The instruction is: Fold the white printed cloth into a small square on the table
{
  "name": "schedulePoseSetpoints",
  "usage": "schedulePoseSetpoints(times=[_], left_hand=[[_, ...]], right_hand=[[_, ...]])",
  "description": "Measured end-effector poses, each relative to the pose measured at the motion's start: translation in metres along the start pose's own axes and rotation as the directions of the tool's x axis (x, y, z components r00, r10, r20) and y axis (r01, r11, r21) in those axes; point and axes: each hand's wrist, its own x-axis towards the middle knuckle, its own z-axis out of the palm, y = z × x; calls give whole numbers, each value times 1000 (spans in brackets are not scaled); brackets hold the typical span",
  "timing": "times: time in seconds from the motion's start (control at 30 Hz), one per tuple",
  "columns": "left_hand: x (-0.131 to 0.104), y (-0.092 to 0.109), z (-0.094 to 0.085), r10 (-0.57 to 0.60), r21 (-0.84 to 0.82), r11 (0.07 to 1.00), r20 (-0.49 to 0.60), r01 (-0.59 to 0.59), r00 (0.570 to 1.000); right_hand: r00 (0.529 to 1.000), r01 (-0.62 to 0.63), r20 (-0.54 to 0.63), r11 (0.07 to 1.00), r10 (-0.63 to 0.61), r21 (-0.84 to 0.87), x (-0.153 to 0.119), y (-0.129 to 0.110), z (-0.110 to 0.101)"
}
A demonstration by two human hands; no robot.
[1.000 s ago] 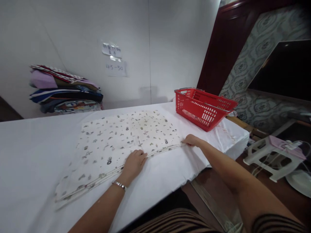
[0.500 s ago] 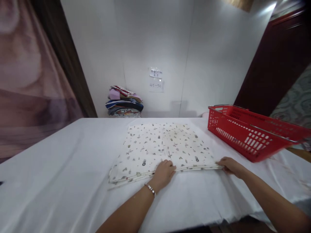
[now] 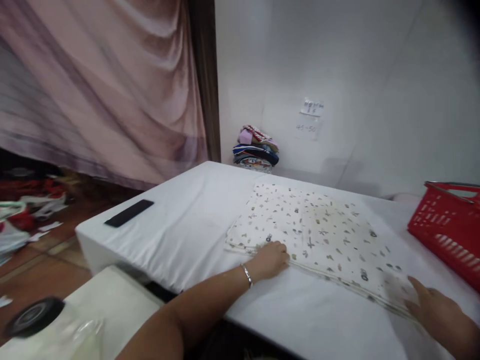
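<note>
A folded white cloth with a small grey, brown and green print lies flat on the white-covered table. My left hand, with a silver bracelet at the wrist, is closed on the middle of the cloth's near edge, its fingertips curled over the layers. At the near right corner my right hand grips the cloth between thumb and fingers, somewhat smeared by motion. A faint yellowish patch shows on the cloth's right half.
A red plastic basket stands on the table at the right. Against the wall is a stack of folded fabrics. A black flat object lies on the left end. Nearer left is a white surface with a black round object. A pink curtain hangs behind.
The view has turned left, so the cloth and basket sit further right in the picture and the table's left end now shows. Both hands stay at the cloth's near edge.
</note>
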Motion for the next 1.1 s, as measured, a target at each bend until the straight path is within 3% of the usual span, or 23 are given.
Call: schedulePoseSetpoints(times=[0.1, 0.23, 0.3, 0.4, 0.47, 0.53, 0.63, 0.73, 0.83, 0.93, 1.1], left_hand=[[-29, -4, -13, -84, 2, 996, -28, 84, 996], [-67, -10, -27, -231, -42, 973, -107, 228, 967], [-87, -21, -36, -378, -66, 926, -175, 372, 909], [-111, -42, -48, -604, -107, 793, -261, 599, 753], [-122, -54, -53, -696, -118, 710, -269, 695, 665], [-128, -60, -55, -747, -129, 656, -251, 744, 615], [-127, -59, -52, -780, -151, 619, -228, 771, 582], [-123, -54, -48, -780, -169, 618, -256, 768, 571], [-121, -54, -46, -746, -169, 660, -263, 732, 612], [-119, -56, -44, -698, -129, 712, -229, 690, 678], [-112, -63, -49, -639, -12, 764, -159, 645, 753]], right_hand=[[964, 258, 84, 964, -252, -63, -5, -66, 19], [908, 376, 175, 924, -382, 65, -17, -154, 52], [868, 431, 207, 892, -451, 134, -20, -185, 65], [812, 502, 224, 841, -539, 201, -21, -220, 79], [759, 572, 209, 786, -616, 236, -22, -245, 88], [681, 654, 193, 706, -706, 273, -23, -274, 97], [552, 744, 205, 588, -808, 316, -26, -320, 111], [485, 783, 263, 548, -834, 294, -29, -361, 124], [494, 797, 343, 574, -799, 190, -30, -385, 135], [507, 798, 412, 593, -757, 108, -28, -393, 144], [481, 825, 435, 561, -761, 69, -24, -391, 153]])
